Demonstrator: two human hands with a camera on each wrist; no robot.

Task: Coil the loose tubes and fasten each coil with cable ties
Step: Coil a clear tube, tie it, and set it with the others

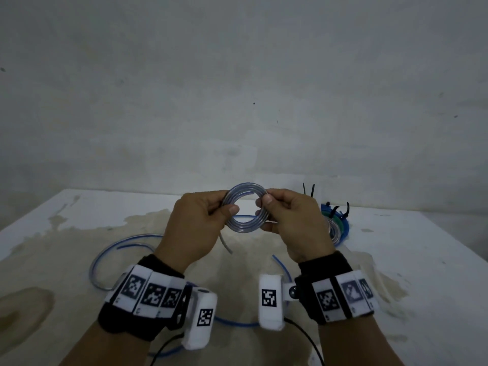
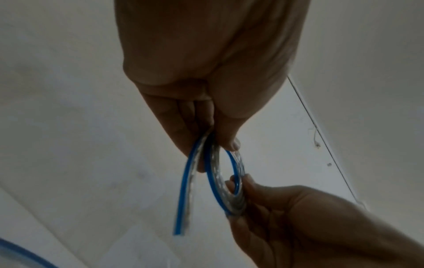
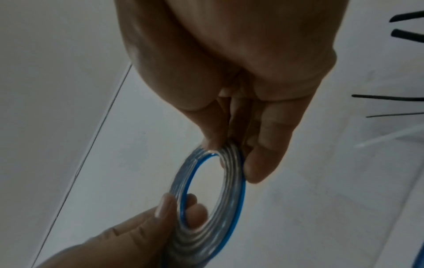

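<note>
A small coil of clear tube with a blue stripe point(image 1: 247, 207) is held above the table between both hands. My left hand point(image 1: 211, 215) pinches its left side, thumb in front. My right hand point(image 1: 274, 210) pinches its right side. A short free end point(image 1: 225, 244) hangs below the coil. In the left wrist view the coil point(image 2: 218, 179) shows edge-on with the loose tail point(image 2: 183, 199) beside it. In the right wrist view the coil point(image 3: 206, 208) shows several turns. Loose striped tubes point(image 1: 126, 241) lie on the table under my wrists.
Finished coils bound with black cable ties point(image 1: 336, 223) sit at the back right of the white, stained table point(image 1: 79, 233). More black ties point(image 1: 309, 191) stick up behind my right hand. A grey wall rises behind the table.
</note>
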